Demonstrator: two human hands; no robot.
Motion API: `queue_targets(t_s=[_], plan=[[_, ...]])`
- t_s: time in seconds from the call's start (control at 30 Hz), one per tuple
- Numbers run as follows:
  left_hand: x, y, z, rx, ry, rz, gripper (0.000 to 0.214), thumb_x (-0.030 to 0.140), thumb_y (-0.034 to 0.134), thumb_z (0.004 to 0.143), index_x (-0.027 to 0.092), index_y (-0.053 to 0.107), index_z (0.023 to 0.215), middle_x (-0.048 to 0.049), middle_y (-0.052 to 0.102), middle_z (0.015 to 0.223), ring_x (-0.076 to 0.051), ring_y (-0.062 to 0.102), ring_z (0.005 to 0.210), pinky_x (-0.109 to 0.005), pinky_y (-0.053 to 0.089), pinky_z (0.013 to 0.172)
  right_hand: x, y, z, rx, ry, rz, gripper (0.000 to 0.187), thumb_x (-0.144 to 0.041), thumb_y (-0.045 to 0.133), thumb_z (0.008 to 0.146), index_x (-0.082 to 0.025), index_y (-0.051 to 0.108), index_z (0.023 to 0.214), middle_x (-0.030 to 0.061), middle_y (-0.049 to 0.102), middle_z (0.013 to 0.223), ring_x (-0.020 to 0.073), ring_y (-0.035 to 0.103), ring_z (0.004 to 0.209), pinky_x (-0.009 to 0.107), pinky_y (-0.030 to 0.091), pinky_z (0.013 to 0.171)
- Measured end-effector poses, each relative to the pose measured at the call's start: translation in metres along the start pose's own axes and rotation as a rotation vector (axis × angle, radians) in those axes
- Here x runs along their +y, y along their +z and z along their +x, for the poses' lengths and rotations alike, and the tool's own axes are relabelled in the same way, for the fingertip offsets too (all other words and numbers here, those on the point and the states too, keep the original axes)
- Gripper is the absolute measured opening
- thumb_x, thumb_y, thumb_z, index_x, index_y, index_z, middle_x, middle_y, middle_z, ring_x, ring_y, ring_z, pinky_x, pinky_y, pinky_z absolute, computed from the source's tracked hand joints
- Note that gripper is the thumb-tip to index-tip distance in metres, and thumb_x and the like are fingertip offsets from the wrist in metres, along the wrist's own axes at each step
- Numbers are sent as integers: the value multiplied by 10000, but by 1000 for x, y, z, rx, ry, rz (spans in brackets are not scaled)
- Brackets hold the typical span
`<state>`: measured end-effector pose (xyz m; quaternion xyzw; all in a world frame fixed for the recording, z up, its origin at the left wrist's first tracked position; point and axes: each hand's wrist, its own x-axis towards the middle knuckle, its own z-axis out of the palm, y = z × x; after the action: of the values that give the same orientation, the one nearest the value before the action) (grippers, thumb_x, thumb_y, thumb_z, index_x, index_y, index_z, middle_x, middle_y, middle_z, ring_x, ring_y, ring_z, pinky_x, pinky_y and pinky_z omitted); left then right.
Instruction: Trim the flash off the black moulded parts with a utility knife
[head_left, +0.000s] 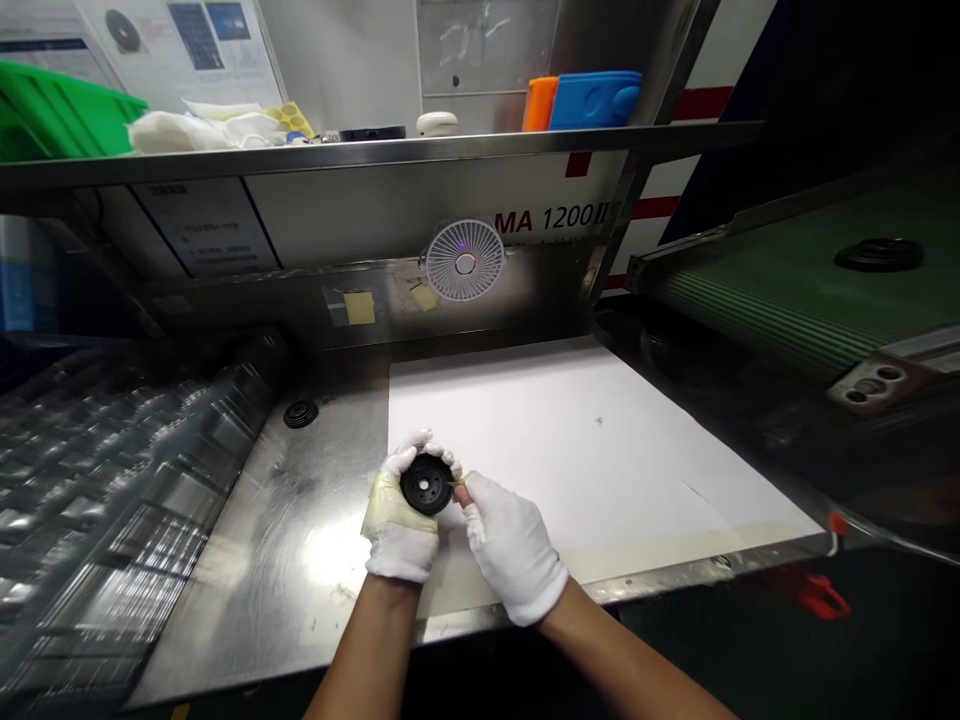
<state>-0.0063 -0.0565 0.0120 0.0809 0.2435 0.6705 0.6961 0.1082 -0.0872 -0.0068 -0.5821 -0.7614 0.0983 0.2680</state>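
A white-gloved left hand [401, 510] closes firmly around a round black disc [426, 483], held over the left edge of a white paper sheet [600, 450] on a stainless-steel counter [277, 520]. The white-gloved right hand [510, 545] pinches narrowly at the disc's rim; what it holds, I cannot tell. Another black disc [300, 413] lies on the steel. A white round fan [465, 260] sits under a metal shelf [375, 150], beside a green conveyor belt [787, 290].

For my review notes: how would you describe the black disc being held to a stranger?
On the steel bench, find the white sheet. At its left edge, a white-gloved left hand and right hand hold a black disc with a central hole. Another black disc lies on the steel, a third on the green belt; this one is in the hands.
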Motion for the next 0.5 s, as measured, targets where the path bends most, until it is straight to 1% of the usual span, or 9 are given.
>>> queue_targets(t_s=[0.07,0.13,0.27,0.3,0.33,0.4,0.43,0.5], plan=[[-2,2,4,28,11,-49,70,143,567,720,143,596,783,-15,546,651,-126,554,628,-280,492,620,-3,1,-1,-18,8,-10,163,-209,403,903,-211,520,789,-22,601,706,135,542,620,270,304,561],[-5,3,8,53,38,-101,17,152,587,729,147,579,743,-1,535,643,-113,546,623,-268,492,625,-9,3,-2,-27,2,-5,165,-209,401,902,-212,516,784,-22,607,714,136,543,626,266,299,557],[-7,2,10,79,162,-157,14,155,573,752,166,574,744,17,553,670,-88,554,647,-272,498,725,-16,5,-3,-18,-35,7,194,-240,367,920,-217,515,797,-15,609,716,148,551,634,267,285,555],[-6,2,9,81,161,-142,37,148,566,749,166,586,774,4,574,704,-105,571,684,-295,499,746,-16,4,-2,-13,-44,8,198,-247,366,921,-217,514,793,-15,606,708,150,549,627,270,280,553],[-5,1,7,76,132,-110,87,146,557,744,163,598,819,-22,599,754,-137,589,735,-328,503,751,-15,4,-2,-9,-52,12,197,-247,371,919,-217,512,787,-16,601,699,149,546,619,272,276,551],[-2,-1,3,47,56,-33,196,157,530,732,143,610,910,-87,624,840,-212,604,808,-381,511,710,-11,2,-1,1,-65,26,188,-242,380,916,-218,514,787,-20,597,698,145,541,620,271,279,556],[-1,-2,1,34,27,-3,227,161,514,726,134,612,929,-104,626,846,-226,606,804,-381,513,682,-8,1,0,8,-65,31,184,-237,383,913,-217,516,789,-20,598,704,143,541,627,270,283,561],[0,-2,-2,16,14,18,214,162,501,720,130,619,897,-87,616,773,-191,601,727,-332,509,640,-3,-1,1,21,-51,18,179,-238,386,910,-214,519,792,-18,599,709,142,539,631,268,287,567]])
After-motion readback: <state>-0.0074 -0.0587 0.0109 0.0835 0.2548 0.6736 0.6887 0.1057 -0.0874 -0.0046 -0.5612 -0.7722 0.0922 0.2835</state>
